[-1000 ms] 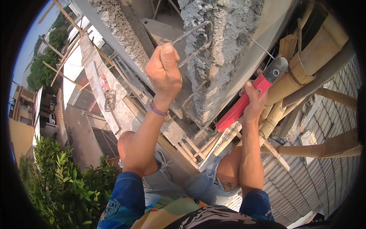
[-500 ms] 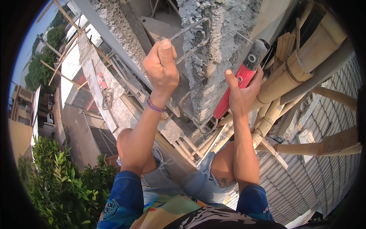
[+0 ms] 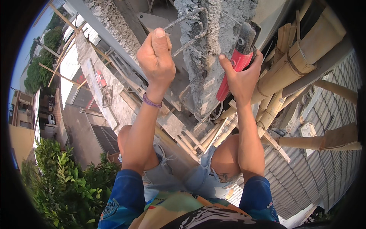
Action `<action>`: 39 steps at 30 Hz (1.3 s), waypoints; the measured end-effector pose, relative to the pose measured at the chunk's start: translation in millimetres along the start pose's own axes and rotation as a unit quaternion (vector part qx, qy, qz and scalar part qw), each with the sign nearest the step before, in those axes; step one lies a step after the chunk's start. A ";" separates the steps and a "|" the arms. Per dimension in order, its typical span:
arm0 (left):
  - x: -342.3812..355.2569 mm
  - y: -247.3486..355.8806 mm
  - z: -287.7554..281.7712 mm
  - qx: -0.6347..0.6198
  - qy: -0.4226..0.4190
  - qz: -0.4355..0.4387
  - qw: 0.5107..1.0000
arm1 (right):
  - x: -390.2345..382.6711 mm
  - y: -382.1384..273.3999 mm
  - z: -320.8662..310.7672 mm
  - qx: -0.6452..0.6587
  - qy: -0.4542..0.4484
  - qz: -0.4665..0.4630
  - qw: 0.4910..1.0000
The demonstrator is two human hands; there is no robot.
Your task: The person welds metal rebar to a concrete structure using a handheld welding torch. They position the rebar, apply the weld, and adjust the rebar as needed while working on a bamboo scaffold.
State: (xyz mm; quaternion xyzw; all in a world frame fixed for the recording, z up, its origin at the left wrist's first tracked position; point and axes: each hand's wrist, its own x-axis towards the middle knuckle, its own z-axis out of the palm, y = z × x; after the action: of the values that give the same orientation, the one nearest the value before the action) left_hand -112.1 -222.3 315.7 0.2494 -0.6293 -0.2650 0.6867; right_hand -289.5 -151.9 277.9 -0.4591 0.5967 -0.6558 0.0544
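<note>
Head view: the left hand is fisted around the bent grey steel rebar loop jutting from the rough grey concrete column. Right of the column, the right hand grips a red-handled hammer; keeping the bar steady and striking squarely seems wise

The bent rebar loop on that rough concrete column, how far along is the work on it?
Done: the bent rebar loop already sticks out of the concrete column. In hand: the left hand grips the loop, and the right hand holds a red-handled tool against the column. Left: the tool is beside the rebar, not on it.
</note>
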 end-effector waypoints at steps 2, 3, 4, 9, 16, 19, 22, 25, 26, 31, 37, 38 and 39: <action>-0.7 -2.4 0.6 -0.007 0.004 0.003 1.000 | 0.4 0.3 -0.6 -0.021 0.008 -0.008 1.000; -1.1 -3.2 0.7 -0.005 0.006 -0.003 1.000 | -0.1 0.1 -1.6 -0.011 -0.005 0.008 1.000; -1.2 -3.7 0.6 -0.003 0.009 -0.007 1.000 | 0.2 -0.1 -2.4 0.001 -0.018 0.024 1.000; 1.5 -3.1 -0.9 0.025 0.017 -0.002 1.000 | 1.2 -1.6 4.3 0.018 -0.034 0.001 0.999; 0.9 -3.3 -0.7 0.032 0.028 -0.014 0.999 | 3.9 4.5 18.4 0.002 -0.021 -0.016 1.000; 0.6 -4.8 -0.9 0.020 0.027 -0.009 0.999 | 2.5 5.4 19.1 -0.007 -0.015 -0.014 1.000; 1.1 -5.6 -1.6 0.018 0.023 -0.004 1.000 | 4.1 6.0 19.7 -0.013 -0.023 -0.017 1.000; 0.9 -5.1 -1.9 0.026 0.023 -0.006 0.999 | 6.2 6.4 19.8 -0.008 -0.040 -0.001 0.999; 0.7 -4.9 -1.8 0.030 0.024 -0.008 0.999 | 5.9 6.4 19.4 -0.010 -0.039 -0.002 0.999; 0.4 -4.9 -1.0 0.036 0.029 -0.001 0.999 | 4.3 7.8 19.9 -0.026 -0.025 -0.022 0.999; 0.7 -5.0 -1.3 0.037 0.029 -0.008 0.999 | 5.2 11.3 22.1 -0.008 -0.039 -0.002 0.999; 0.8 -5.1 -1.4 0.038 0.029 -0.010 0.999 | 5.2 11.4 22.0 -0.010 -0.038 -0.002 0.999; 0.9 -5.3 -1.4 0.040 0.031 -0.006 0.999 | 5.0 11.3 21.9 -0.011 -0.037 -0.003 0.999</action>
State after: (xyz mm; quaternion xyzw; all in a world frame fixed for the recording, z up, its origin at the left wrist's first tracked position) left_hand -110.9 -226.9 312.7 0.2883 -0.6168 -0.2357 0.6935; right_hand -283.1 -174.3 268.2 -0.4857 0.6003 -0.6316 0.0696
